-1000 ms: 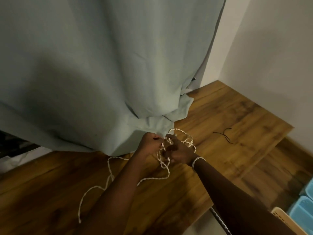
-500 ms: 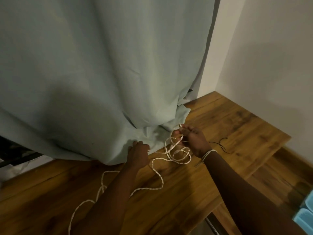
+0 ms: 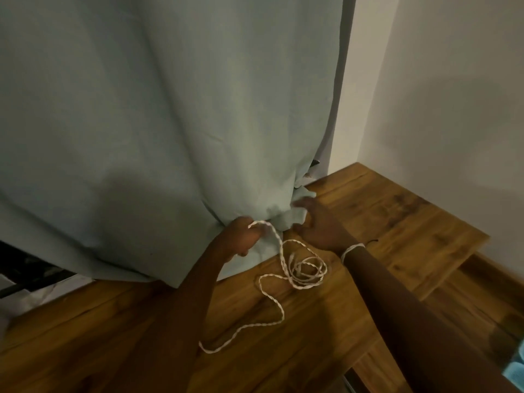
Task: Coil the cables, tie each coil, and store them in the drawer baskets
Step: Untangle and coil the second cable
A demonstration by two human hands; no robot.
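A white twisted cable (image 3: 304, 272) lies on the wooden table top (image 3: 397, 222), part of it wound into small loose loops and the rest trailing towards me. My left hand (image 3: 241, 236) grips one strand of it at the foot of the curtain. My right hand (image 3: 317, 222) hovers just right of that, fingers spread and holding nothing, above the loops. A white band sits round my right wrist.
A pale blue-grey curtain (image 3: 170, 123) hangs over the back of the table and bunches on it. A thin black tie (image 3: 371, 241) lies right of my right wrist. A blue basket corner (image 3: 514, 374) shows at the lower right. White walls meet at the far right.
My right hand has let go of the loops, which now lie on the table, and has opened. My left hand has taken hold of the cable strand.
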